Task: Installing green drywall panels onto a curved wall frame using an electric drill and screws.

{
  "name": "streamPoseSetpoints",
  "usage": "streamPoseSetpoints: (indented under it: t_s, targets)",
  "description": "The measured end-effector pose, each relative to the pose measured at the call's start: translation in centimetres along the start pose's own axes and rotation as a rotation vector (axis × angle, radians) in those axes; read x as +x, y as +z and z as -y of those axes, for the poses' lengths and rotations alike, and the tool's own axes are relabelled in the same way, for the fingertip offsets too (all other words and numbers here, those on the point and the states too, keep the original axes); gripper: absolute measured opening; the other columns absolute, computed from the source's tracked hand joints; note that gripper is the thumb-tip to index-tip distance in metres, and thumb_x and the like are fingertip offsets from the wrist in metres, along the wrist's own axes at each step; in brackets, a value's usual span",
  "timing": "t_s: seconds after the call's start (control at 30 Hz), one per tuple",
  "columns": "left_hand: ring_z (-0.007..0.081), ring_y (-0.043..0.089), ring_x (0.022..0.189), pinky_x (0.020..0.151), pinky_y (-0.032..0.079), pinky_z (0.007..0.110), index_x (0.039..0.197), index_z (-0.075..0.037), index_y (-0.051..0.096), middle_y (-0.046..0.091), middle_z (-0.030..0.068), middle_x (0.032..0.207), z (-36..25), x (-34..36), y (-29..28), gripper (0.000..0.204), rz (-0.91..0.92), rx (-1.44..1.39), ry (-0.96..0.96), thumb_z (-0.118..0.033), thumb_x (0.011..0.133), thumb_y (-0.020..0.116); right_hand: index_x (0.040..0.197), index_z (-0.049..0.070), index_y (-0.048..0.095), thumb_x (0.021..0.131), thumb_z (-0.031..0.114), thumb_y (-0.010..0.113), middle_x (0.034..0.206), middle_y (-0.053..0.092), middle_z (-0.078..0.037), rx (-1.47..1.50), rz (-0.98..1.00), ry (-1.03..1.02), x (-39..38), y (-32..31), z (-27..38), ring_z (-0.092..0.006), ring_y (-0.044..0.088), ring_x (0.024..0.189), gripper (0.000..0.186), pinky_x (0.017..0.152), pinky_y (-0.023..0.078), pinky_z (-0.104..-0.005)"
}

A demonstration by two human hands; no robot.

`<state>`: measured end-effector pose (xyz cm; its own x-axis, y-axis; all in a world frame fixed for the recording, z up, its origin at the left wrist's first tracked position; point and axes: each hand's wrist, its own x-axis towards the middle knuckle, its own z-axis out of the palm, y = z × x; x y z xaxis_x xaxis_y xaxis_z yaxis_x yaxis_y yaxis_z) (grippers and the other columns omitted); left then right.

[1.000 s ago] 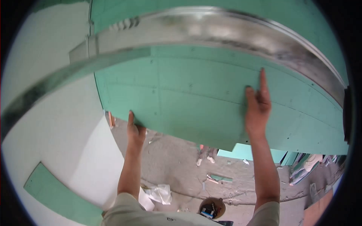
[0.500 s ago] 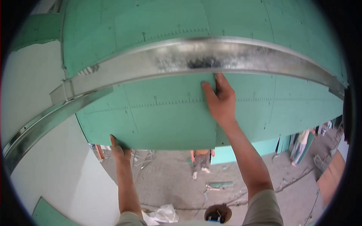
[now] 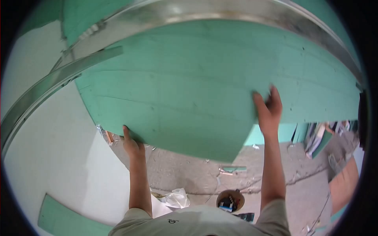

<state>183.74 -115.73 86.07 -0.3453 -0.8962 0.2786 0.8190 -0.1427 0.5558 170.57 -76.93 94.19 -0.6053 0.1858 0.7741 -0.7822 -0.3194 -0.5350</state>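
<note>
Our left hand grips flat green plasterboard low, likely for support; right hand, spread, likely steadies its side.

The left hand holds a large flat green board by its near edge; the right hand is beside its right edge.

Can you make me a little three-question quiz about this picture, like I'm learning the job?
1. True or false: the left grip is at an edge of the green board.
2. What lies just left of the round bucket?
A) a yellow ball
B) crumpled white plastic
C) a blue chair
3. Fill in: the long shiny strip across the picture's top is ____ in colour.

Key: 1. True; 2. B; 3. silver.
</note>
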Motion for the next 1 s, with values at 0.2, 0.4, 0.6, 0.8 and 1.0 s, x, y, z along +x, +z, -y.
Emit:
streamPoseSetpoints:
  t_s: [0.2,0.4,0.6,0.8,1.0]
  targets:
    - [0.0226,0.054,0.127,0.106,0.044,0.032,0.154,0.0,0.035,0.05,0.0151,0.149,-5.0,-0.3,2.1,0.059,0.191,0.272,0.189,-0.019,0.104,0.06,0.13,-0.003,0.057,0.101,0.02,0.058,0.117,0.067,-0.013,0.157,-0.412,0.226,-12.2,-3.9,-7.0,-0.0179,0.061,0.096,0.037,0.086,0.049,-0.0304]
    - [0.0197,0.059,0.114,0.101,0.044,0.029,0.156,0.005,0.029,0.061,0.0162,0.136,-2.9,-2.7,0.5,0.07,0.378,0.387,0.145,-0.02,0.1,0.063,0.136,0.001,0.049,0.105,0.034,0.053,0.128,0.06,-0.015,0.319,-0.75,0.391,-15.2,-0.1,-8.8,-0.0221,0.061,0.104,0.046,0.088,0.049,-0.0353]
    - [0.0257,0.063,0.101,0.092,0.05,0.036,0.135,-0.013,0.048,0.06,0.0084,0.112,9.2,-20.2,-11.4,0.054,0.327,-0.034,-0.714,-0.038,0.094,0.073,0.129,0.005,0.052,0.1,0.031,0.056,0.119,0.061,-0.011,0.563,-0.784,0.44,-13.4,7.1,-4.7,-0.0217,0.059,0.098,0.038,0.085,0.047,-0.0332]
    - [0.0237,0.069,0.104,0.091,0.059,0.035,0.133,-0.002,0.054,0.066,0.0126,0.124,8.9,-19.5,1.1,0.05,0.177,-0.328,-0.562,-0.041,0.103,0.061,0.141,0.009,0.048,0.106,0.027,0.05,0.13,0.062,-0.009,0.734,-0.345,0.674,-20.2,1.3,-10.4,-0.0234,0.061,0.11,0.039,0.092,0.051,-0.0384]
    - [0.0195,0.069,0.107,0.091,0.06,0.032,0.132,-0.007,0.061,0.071,0.0085,0.121,8.9,-17.7,-1.5,0.045,0.16,-0.337,-0.5,-0.038,0.1,0.066,0.141,0.008,0.052,0.104,0.008,0.049,0.131,0.063,-0.01,0.683,-0.298,0.277,-14.6,-12.6,-4.0,-0.0215,0.066,0.105,0.037,0.087,0.059,-0.0361]
